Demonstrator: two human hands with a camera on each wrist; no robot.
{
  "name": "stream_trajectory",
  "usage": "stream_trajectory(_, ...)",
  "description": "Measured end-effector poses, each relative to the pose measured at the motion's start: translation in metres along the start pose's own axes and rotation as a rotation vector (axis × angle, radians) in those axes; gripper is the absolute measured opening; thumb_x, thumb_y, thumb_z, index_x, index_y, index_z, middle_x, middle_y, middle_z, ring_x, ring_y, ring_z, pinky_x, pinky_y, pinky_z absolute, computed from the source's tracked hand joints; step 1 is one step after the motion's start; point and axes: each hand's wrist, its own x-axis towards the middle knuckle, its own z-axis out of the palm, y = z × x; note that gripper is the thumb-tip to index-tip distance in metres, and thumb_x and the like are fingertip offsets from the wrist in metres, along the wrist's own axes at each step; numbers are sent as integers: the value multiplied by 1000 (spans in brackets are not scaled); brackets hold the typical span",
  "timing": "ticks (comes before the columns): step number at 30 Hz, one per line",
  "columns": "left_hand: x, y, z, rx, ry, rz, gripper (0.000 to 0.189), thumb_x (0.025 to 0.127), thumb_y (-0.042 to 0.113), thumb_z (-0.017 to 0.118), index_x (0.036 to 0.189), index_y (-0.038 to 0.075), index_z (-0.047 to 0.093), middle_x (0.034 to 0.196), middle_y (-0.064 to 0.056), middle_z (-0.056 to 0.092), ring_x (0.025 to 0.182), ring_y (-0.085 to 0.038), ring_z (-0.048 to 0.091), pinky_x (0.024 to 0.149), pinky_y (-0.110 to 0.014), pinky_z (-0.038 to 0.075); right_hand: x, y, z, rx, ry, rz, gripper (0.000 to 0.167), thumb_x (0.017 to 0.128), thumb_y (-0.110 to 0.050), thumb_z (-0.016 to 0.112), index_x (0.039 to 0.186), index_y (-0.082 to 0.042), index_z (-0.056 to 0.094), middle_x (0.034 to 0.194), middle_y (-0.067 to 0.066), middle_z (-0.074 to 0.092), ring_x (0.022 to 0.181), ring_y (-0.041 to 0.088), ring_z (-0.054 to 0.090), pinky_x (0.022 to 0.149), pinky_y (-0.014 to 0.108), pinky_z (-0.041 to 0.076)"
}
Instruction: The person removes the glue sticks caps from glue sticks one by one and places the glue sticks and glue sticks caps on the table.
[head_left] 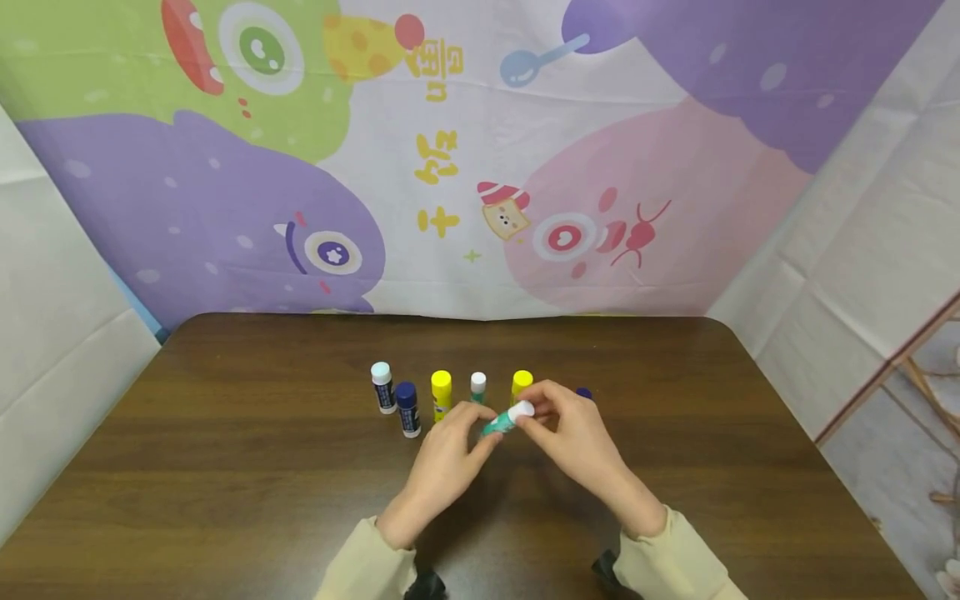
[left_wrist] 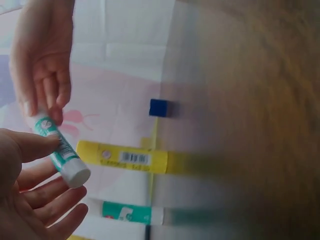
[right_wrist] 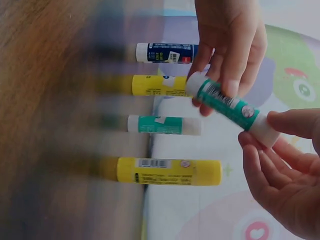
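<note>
A green glue stick (head_left: 501, 422) with a white cap is held tilted above the table by both hands. My left hand (head_left: 448, 454) pinches its green body between thumb and fingers. At the other end, my right hand (head_left: 581, 437) grips the white cap (right_wrist: 265, 131) with thumb and fingertips. The cap is on the stick in the right wrist view. Behind the hands stand a second green glue stick (right_wrist: 162, 125) and two yellow ones, the right one (left_wrist: 125, 157) partly hidden by my right hand in the head view.
To the left stand a dark blue glue stick with a blue cap (head_left: 407, 408) and one with a pale cap (head_left: 382, 387). Another blue cap (head_left: 584, 392) shows behind the right hand. A patterned cloth (head_left: 450, 275) hangs at the back edge of the brown table (head_left: 225, 467).
</note>
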Motion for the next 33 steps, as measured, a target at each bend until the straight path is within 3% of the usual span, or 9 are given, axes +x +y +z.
stream_trajectory(6, 1, -2, -11, -8, 17, 9, 20, 81, 19, 68, 98, 14, 60, 88, 4, 61, 70, -8, 50, 63, -23, 43, -1, 7, 2, 92, -8, 73, 23, 80, -14, 69, 101, -8, 61, 92, 1, 66, 78, 8, 63, 74, 27, 51)
stream_trajectory(10, 2, -1, -19, 7, 77, 68, 23, 78, 17, 71, 98, 14, 60, 83, 5, 59, 62, -7, 42, 55, -19, 37, -1, 7, 4, 161, 4, 68, 24, 80, -14, 69, 102, -7, 61, 96, 1, 66, 81, 10, 63, 74, 28, 51)
stream_trajectory(15, 3, 1, -27, 23, 139, 172, 26, 75, 16, 73, 97, 11, 61, 88, 2, 63, 70, -8, 49, 60, -21, 43, -2, 2, 3, 221, 28, 36, 24, 79, -10, 69, 101, -3, 62, 93, 2, 66, 81, 10, 63, 74, 28, 51)
stream_trajectory(21, 5, 3, -34, 8, 150, 214, 26, 73, 13, 74, 95, 10, 62, 89, 2, 65, 79, -11, 57, 69, -29, 49, -3, -20, -5, 231, 35, 16, 21, 79, 0, 67, 99, 1, 62, 91, 10, 66, 80, 17, 63, 73, 31, 51)
stream_trajectory(28, 5, -2, -40, 9, 106, 187, 25, 73, 14, 74, 95, 12, 62, 86, 3, 64, 69, -6, 51, 62, -22, 46, -2, 8, 5, 239, 46, -21, 22, 79, -7, 69, 100, -8, 63, 90, 3, 67, 78, 11, 62, 70, 27, 51)
stream_trajectory(33, 5, -7, -47, -35, 137, 135, 24, 73, 14, 74, 95, 14, 63, 84, 4, 63, 62, -9, 45, 52, -19, 36, -1, 16, -2, 159, 127, -15, 23, 77, -7, 71, 98, -11, 64, 88, 1, 66, 76, 9, 61, 69, 25, 50)
